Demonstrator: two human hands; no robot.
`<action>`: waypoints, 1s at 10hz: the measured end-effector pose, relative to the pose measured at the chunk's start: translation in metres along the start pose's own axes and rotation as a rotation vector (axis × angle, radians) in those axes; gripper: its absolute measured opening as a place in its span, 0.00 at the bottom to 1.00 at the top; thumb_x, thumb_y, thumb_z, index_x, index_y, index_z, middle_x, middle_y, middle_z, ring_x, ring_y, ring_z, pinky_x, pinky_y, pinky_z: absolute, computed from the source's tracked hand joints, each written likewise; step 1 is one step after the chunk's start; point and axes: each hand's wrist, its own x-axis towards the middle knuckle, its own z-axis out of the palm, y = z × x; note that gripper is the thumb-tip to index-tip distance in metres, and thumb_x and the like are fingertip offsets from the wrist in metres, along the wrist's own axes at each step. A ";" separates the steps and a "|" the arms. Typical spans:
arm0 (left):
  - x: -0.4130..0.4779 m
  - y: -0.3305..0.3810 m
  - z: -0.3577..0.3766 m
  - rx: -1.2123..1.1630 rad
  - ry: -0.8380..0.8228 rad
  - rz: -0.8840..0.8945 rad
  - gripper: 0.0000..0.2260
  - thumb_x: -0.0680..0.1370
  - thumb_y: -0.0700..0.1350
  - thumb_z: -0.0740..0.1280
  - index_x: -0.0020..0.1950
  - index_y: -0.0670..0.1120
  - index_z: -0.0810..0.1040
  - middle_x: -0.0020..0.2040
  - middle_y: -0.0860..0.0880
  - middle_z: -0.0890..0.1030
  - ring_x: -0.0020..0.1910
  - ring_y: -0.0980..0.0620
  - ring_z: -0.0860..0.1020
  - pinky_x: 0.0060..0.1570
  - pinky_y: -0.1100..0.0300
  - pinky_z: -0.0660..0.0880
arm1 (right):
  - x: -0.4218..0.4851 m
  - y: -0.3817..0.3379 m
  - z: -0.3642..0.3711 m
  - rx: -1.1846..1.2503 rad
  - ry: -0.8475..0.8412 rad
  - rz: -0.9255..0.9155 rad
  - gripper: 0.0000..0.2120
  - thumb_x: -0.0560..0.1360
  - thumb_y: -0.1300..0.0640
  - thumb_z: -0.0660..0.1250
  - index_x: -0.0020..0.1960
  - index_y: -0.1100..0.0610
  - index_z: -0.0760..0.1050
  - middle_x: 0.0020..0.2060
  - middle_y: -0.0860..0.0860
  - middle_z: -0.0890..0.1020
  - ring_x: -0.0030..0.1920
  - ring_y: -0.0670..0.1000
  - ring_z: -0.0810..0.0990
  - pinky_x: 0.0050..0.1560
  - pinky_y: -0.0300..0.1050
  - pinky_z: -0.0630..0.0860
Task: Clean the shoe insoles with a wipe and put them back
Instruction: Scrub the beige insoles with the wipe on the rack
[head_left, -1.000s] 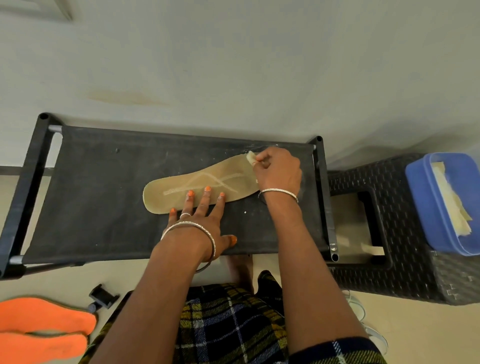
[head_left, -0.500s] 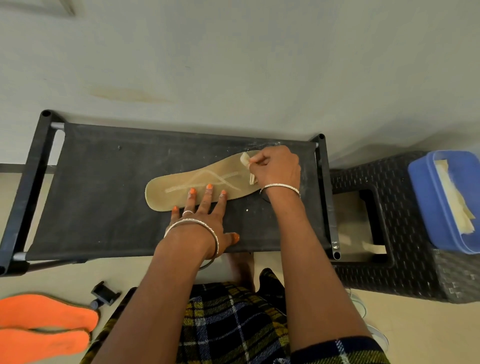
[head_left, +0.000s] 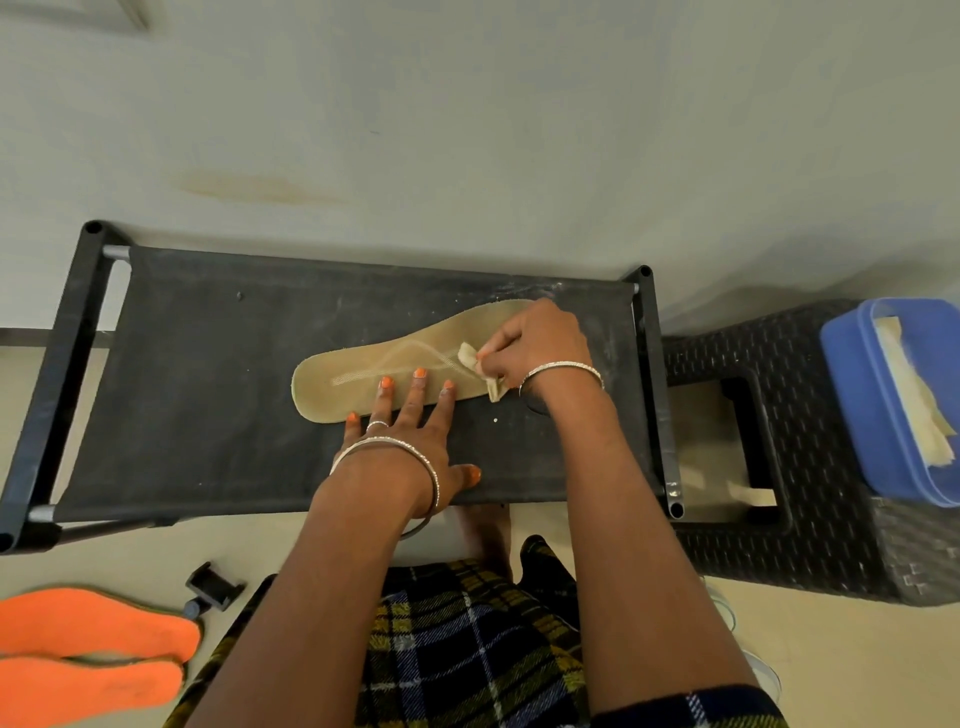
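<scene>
Pinching wipe (head_left: 475, 364) on tan insole (head_left: 363, 371), right hand (head_left: 535, 343); left hand (head_left: 410, 431) spread flat, pressing insole edge.

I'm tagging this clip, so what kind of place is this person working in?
Probably a room at home, perhaps an entryway: a low black fabric shoe-rack shelf stands against a plain wall, a woven stool sits beside it, and orange insoles lie on the floor.

Plain off-white painted wall (head_left: 467, 130) fills the upper half, with a faint yellowish stain (head_left: 260, 188) upper left. Cream smooth floor (head_left: 841, 654) along the bottom. Black metal-framed rack with dark fabric top (head_left: 208, 389) at centre. Dark woven-pattern plastic stool (head_left: 810, 467) just beside it, right. Soft, even light.
</scene>
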 end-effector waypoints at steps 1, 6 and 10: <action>0.000 -0.001 0.000 0.003 0.002 0.005 0.40 0.81 0.64 0.56 0.78 0.56 0.29 0.77 0.50 0.27 0.77 0.42 0.31 0.76 0.39 0.43 | 0.000 0.004 0.005 0.080 0.140 0.013 0.10 0.67 0.50 0.77 0.30 0.44 0.79 0.37 0.45 0.85 0.43 0.50 0.83 0.47 0.45 0.80; -0.002 -0.001 -0.001 -0.006 0.006 0.007 0.40 0.81 0.64 0.57 0.78 0.56 0.29 0.77 0.51 0.27 0.77 0.42 0.31 0.76 0.39 0.43 | -0.003 -0.005 0.010 0.064 0.401 0.102 0.03 0.73 0.53 0.72 0.44 0.45 0.84 0.46 0.47 0.85 0.47 0.55 0.83 0.39 0.41 0.72; 0.000 -0.001 0.001 0.000 0.015 0.008 0.40 0.80 0.64 0.57 0.78 0.56 0.30 0.77 0.50 0.27 0.77 0.42 0.31 0.76 0.38 0.43 | 0.006 0.005 0.010 0.080 0.336 0.099 0.01 0.70 0.50 0.74 0.40 0.44 0.83 0.45 0.47 0.85 0.47 0.54 0.83 0.42 0.41 0.74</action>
